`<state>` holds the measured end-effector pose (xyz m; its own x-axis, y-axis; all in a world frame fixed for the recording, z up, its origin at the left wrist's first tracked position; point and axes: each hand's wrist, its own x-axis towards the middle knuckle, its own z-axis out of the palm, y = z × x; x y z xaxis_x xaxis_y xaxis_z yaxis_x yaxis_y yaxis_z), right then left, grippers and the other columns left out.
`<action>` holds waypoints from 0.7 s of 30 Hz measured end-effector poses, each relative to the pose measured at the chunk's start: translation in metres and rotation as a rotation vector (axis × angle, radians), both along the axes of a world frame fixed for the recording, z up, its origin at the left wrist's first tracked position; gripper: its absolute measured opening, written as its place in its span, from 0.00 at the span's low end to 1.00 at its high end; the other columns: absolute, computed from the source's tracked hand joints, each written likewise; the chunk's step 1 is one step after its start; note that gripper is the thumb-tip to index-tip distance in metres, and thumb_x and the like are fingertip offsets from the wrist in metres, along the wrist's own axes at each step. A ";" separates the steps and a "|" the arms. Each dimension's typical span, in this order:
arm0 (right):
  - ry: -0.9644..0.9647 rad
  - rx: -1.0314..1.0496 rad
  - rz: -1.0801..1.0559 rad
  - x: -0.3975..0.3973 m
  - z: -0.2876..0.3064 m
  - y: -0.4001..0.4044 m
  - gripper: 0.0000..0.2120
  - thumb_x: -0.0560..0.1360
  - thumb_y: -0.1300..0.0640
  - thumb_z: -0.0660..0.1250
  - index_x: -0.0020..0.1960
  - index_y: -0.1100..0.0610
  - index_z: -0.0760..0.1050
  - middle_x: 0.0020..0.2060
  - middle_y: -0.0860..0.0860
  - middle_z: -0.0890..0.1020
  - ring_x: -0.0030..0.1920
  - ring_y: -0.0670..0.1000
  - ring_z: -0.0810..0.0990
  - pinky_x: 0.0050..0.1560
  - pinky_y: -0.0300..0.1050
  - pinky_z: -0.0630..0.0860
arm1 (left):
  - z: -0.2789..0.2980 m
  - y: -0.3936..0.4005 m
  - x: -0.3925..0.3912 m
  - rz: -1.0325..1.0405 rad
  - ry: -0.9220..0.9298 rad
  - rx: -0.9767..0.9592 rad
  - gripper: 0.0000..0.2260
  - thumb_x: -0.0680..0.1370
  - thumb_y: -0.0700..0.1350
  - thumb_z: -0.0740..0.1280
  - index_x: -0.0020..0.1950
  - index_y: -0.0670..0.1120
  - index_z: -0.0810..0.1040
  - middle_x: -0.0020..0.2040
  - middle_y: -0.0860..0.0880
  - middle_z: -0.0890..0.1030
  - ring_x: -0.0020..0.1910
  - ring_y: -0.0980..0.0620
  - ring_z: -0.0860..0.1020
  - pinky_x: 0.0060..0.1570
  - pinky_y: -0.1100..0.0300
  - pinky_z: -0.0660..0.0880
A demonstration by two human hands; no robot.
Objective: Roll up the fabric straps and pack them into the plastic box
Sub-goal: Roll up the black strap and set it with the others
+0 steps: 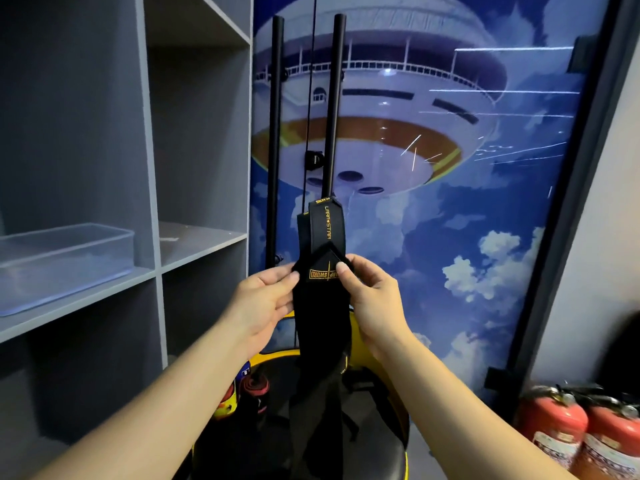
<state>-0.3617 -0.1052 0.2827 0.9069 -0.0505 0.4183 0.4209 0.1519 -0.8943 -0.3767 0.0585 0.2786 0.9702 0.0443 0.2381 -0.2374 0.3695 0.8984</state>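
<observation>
In the head view my left hand [266,299] and right hand [372,299] pinch the long black fabric strap with gold lettering [320,292] from both sides, just below its folded tip. I judge it soft, light and floppy, so rolling should begin at this end. The clear plastic box [65,261] sits on the grey shelf [104,289], far left.

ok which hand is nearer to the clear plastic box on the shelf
Left. The left hand pinches the black strap's left edge, on the side toward the clear plastic box. The right hand grips the strap's right edge, farther from the box.
</observation>
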 end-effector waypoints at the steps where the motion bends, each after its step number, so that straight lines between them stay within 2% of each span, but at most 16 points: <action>1: 0.007 0.001 0.000 0.000 0.000 0.001 0.11 0.77 0.58 0.72 0.59 0.57 0.81 0.52 0.56 0.86 0.56 0.57 0.84 0.64 0.59 0.77 | -0.001 -0.001 -0.001 -0.002 0.002 -0.001 0.11 0.81 0.34 0.63 0.60 0.45 0.80 0.50 0.47 0.87 0.47 0.53 0.86 0.48 0.59 0.80; 9: 0.055 0.032 0.052 -0.005 0.007 0.002 0.08 0.77 0.59 0.72 0.55 0.51 0.82 0.49 0.53 0.87 0.54 0.55 0.85 0.59 0.51 0.81 | 0.002 0.004 -0.001 0.005 0.012 0.016 0.13 0.82 0.35 0.61 0.64 0.44 0.79 0.55 0.43 0.85 0.54 0.48 0.84 0.55 0.54 0.79; 14: 0.038 0.004 -0.030 -0.007 0.005 0.007 0.09 0.75 0.58 0.75 0.54 0.51 0.84 0.46 0.50 0.88 0.50 0.53 0.86 0.59 0.54 0.81 | 0.005 0.002 -0.004 -0.019 0.024 -0.011 0.13 0.82 0.36 0.60 0.63 0.42 0.80 0.54 0.41 0.86 0.51 0.48 0.85 0.53 0.53 0.78; 17: 0.025 0.008 -0.065 -0.007 0.003 0.007 0.09 0.74 0.57 0.76 0.54 0.50 0.85 0.45 0.51 0.88 0.49 0.52 0.87 0.58 0.56 0.81 | 0.006 0.000 -0.007 0.007 0.008 0.010 0.10 0.81 0.38 0.65 0.61 0.41 0.81 0.52 0.41 0.86 0.51 0.47 0.85 0.53 0.54 0.79; 19: 0.031 0.018 -0.078 -0.008 0.001 0.008 0.10 0.72 0.56 0.77 0.52 0.47 0.82 0.46 0.53 0.87 0.48 0.55 0.87 0.56 0.60 0.82 | 0.003 -0.003 -0.007 0.046 -0.014 0.073 0.13 0.79 0.38 0.68 0.63 0.41 0.81 0.54 0.42 0.86 0.54 0.45 0.85 0.57 0.52 0.79; 21: 0.040 0.019 -0.074 -0.008 0.000 0.008 0.10 0.72 0.55 0.78 0.50 0.48 0.81 0.45 0.54 0.87 0.48 0.57 0.86 0.56 0.60 0.81 | 0.000 -0.004 -0.005 0.087 -0.010 0.078 0.14 0.79 0.37 0.69 0.65 0.40 0.80 0.54 0.42 0.86 0.55 0.44 0.84 0.56 0.55 0.80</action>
